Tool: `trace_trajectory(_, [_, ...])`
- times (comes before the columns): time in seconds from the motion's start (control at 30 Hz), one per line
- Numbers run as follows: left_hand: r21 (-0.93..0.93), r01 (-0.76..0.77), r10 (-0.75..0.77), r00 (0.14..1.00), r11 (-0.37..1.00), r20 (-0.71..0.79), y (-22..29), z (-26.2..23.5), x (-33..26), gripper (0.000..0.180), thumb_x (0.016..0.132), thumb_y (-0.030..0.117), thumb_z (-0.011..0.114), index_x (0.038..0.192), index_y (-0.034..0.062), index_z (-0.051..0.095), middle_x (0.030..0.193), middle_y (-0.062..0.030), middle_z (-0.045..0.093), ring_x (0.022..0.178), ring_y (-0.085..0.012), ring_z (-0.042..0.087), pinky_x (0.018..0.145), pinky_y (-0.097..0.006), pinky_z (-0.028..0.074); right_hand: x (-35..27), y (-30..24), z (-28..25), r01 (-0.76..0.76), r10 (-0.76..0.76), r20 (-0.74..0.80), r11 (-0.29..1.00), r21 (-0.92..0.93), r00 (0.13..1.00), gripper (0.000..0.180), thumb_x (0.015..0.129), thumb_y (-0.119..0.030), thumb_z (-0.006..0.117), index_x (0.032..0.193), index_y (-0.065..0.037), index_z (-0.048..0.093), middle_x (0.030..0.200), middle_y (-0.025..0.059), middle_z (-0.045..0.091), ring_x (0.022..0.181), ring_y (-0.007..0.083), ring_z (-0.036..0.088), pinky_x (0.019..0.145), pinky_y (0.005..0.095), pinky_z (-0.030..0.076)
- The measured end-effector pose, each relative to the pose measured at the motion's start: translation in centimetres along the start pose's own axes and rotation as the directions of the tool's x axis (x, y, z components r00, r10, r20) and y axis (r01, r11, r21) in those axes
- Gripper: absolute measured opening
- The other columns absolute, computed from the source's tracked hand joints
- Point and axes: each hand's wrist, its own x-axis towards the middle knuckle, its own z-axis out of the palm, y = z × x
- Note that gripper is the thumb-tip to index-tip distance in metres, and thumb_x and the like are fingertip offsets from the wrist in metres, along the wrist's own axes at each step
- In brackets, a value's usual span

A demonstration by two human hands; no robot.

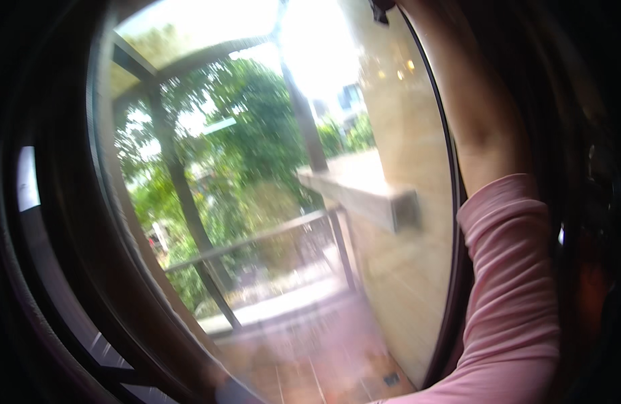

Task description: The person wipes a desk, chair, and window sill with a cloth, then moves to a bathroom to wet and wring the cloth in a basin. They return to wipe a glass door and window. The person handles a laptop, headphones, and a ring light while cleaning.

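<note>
My right arm, in a pink sleeve (509, 283) pushed up the arm, rises along the right side of a large glass pane (257, 202). The bare forearm (475, 87) reaches up past the top edge, where the hand itself is cut off. Close to the wrist, at the top edge, is a small dark thing (380, 11) whose kind I cannot make out. My left hand does not show. A dark frame (452, 161) borders the pane beside my right arm.
Beyond the glass lie a tiled floor (310, 367), a railing (257, 237), a beige wall with a jutting ledge (364, 195), and green trees (250, 121). Another dark frame (75, 222) curves along the left. Bright light washes out the upper part, and the picture is blurred.
</note>
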Motion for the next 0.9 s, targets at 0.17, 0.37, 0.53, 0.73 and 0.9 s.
trace_trajectory(0.17, [-0.032, 0.187, -0.179, 0.967, 0.982, 0.18, 0.4, -0.8, -0.9, 0.032, 0.089, 0.016, 0.039, 0.06, 0.0026, 0.038, 0.061, -0.0164, 0.04, 0.064, -0.0365, 0.042, 0.071, -0.046, 0.036, -19.5, -8.9, -12.0, 0.099, -0.099, 0.448, 0.995, 0.024, 0.889, 0.041, 0.089, -0.021, 0.046, 0.13, -0.015, 0.049, 0.138, -0.002, 0.041, 0.13, 0.0136, 0.034, 0.111, 0.0465, 0.015])
trace_trajectory(0.37, [-0.133, 0.166, -0.137, 0.969, 0.977, 0.205, 2.6, -4.4, 1.6, 0.026, 0.092, 0.017, 0.04, 0.083, 0.0013, 0.058, 0.086, -0.0125, 0.059, 0.084, -0.0306, 0.055, 0.08, -0.041, 0.039, -34.9, -27.8, -31.8, -0.113, -0.791, 0.586, 0.575, 0.81, 0.174, 0.047, 0.09, -0.021, 0.045, 0.137, -0.017, 0.045, 0.147, -0.0053, 0.037, 0.138, 0.011, 0.028, 0.116, 0.0452, 0.009])
trace_trajectory(0.53, [-0.095, 0.322, -0.334, 0.929, 0.942, -0.158, 6.9, -11.7, -2.0, 0.029, 0.095, 0.016, 0.041, 0.11, -0.0031, 0.057, 0.112, -0.0173, 0.059, 0.102, -0.032, 0.055, 0.094, -0.04, 0.04, -28.9, -22.3, -26.0, -0.545, -0.623, 0.713, 0.495, 0.677, 0.321, 0.034, 0.098, -0.024, 0.035, 0.124, -0.011, 0.051, 0.14, 0.0031, 0.043, 0.134, 0.0167, 0.034, 0.115, 0.0425, 0.016])
trace_trajectory(0.73, [-0.243, 0.804, -0.733, 0.595, 0.543, 0.329, 22.8, -10.8, -21.3, 0.011, 0.086, 0.009, 0.056, 0.092, 0.0014, 0.06, 0.095, -0.0134, 0.06, 0.09, -0.0297, 0.055, 0.084, -0.037, 0.043, -16.8, -24.4, -12.7, 0.1, -0.239, 0.189, 0.833, 0.544, 0.952, 0.037, 0.092, -0.018, 0.04, 0.126, -0.005, 0.049, 0.13, 0.0127, 0.049, 0.123, 0.0233, 0.043, 0.105, 0.044, 0.029])
trace_trajectory(0.9, [0.154, 0.885, -0.672, 0.21, 0.439, 0.71, 37.6, -12.2, -38.7, 0.027, 0.089, 0.029, 0.056, 0.1, 0.0044, 0.061, 0.103, -0.0168, 0.06, 0.096, -0.0373, 0.055, 0.082, -0.045, 0.045, -32.6, -37.1, -22.6, 0.162, -0.692, 0.41, 0.602, 0.782, 0.595, 0.042, 0.087, -0.013, 0.045, 0.127, 0.0, 0.046, 0.121, 0.0206, 0.053, 0.114, 0.0288, 0.051, 0.097, 0.0452, 0.039])
